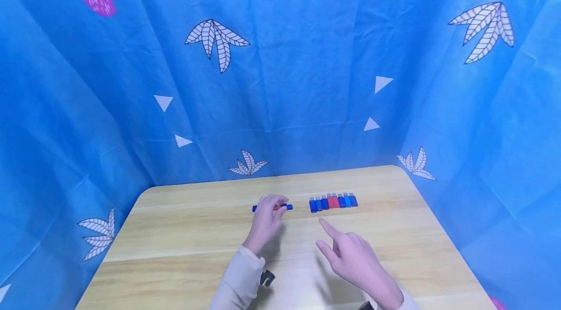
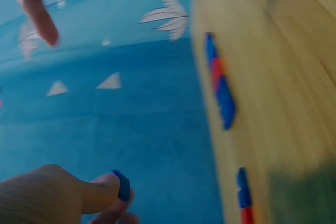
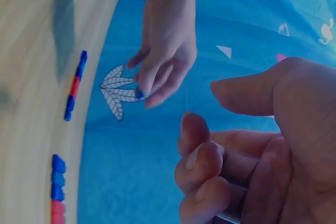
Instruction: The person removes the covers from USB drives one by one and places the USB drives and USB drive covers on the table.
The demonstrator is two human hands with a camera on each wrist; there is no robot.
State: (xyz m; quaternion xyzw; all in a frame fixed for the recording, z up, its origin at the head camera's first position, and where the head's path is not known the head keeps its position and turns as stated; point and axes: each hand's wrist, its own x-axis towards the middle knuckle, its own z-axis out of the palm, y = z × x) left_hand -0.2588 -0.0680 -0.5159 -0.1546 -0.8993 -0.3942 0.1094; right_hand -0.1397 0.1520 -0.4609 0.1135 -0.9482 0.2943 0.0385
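Note:
My left hand [image 1: 265,217] is over the left row of small blue and red USB sticks [image 1: 254,208], partly hiding it. Thumb and fingertips pinch a blue USB stick [image 2: 122,186], which also shows as a small blue tip in the right wrist view. My right hand [image 1: 352,256] hovers in front of the right row of USB sticks [image 1: 333,201]. Its index finger [image 1: 328,227] points forward and the thumb stands apart from it. The other fingers curl loosely in the right wrist view, with nothing visible in their grasp.
Both rows lie on a pale wooden table [image 1: 175,237] towards its far edge, with a gap between them. Blue patterned curtain [image 1: 302,57] surrounds the table's back and sides. A small black object [image 1: 267,278] sits at the left wrist.

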